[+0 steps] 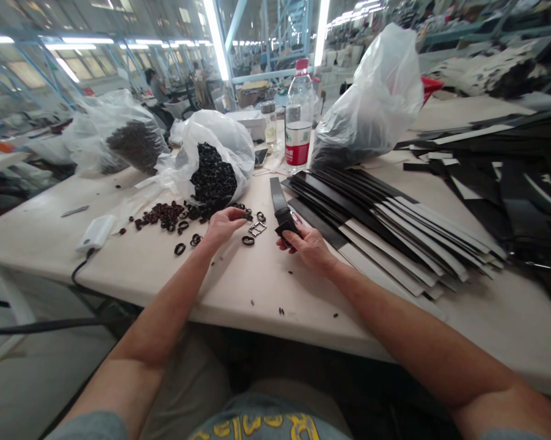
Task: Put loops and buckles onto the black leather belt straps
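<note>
My right hand [306,242] grips the near end of a black belt strap [280,205] that runs away from me across the table. My left hand [225,223] reaches out with its fingertips pinched on a small black loop [247,214] at the edge of a scatter of loops. A metal buckle [258,228] lies on the table between my hands, with another black loop [248,240] just in front of it.
An open plastic bag of black loops [214,174] sits behind my left hand. A fanned stack of black straps [394,214] lies to the right. A water bottle [299,122], more filled bags [371,104], and a white charger [96,233] stand on the table.
</note>
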The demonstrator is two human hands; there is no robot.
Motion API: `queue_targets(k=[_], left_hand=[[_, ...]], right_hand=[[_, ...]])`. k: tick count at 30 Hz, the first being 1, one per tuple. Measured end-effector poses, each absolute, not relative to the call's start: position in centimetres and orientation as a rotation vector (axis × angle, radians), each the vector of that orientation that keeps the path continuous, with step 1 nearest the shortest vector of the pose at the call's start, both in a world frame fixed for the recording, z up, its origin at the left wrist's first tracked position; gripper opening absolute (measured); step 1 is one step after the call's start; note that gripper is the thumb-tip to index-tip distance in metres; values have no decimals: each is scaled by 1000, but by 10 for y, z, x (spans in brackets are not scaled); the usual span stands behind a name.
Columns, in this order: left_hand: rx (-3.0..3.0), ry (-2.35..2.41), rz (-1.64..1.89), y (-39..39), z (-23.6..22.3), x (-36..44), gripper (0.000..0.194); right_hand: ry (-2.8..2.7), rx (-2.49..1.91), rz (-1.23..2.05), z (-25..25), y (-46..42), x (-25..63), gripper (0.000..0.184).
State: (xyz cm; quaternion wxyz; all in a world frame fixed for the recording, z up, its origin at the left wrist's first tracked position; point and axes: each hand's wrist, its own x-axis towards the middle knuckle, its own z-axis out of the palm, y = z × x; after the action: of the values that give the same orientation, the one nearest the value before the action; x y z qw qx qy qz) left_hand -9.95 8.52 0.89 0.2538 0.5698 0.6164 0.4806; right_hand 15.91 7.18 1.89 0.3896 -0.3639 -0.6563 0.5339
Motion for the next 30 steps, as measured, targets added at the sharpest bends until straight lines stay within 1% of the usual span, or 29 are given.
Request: queue_targets(k=[3,9,16,19,23,30], left_hand=[[1445,1641,1367,84,5,-102,41],[1360,1594,1388,78,8,-96,36],[1018,1360,1420,65,24,-71,52],[883,1223,1437,57,28,-54,55],[860,1161,1442,47,25,-37,54],[1057,1171,1432,43,15,-27,43]], right_hand=[[-1673,-927,1360,19,73,159,48],[-1664,-935,1364,18,74,159,48],[-1669,-966,1354,17,73,159,48],[-1675,-973,1362,18,72,159,47],[-1714,-975,1299,18,69,159,46],[-1798,-1010,1232,20,64,157,39]])
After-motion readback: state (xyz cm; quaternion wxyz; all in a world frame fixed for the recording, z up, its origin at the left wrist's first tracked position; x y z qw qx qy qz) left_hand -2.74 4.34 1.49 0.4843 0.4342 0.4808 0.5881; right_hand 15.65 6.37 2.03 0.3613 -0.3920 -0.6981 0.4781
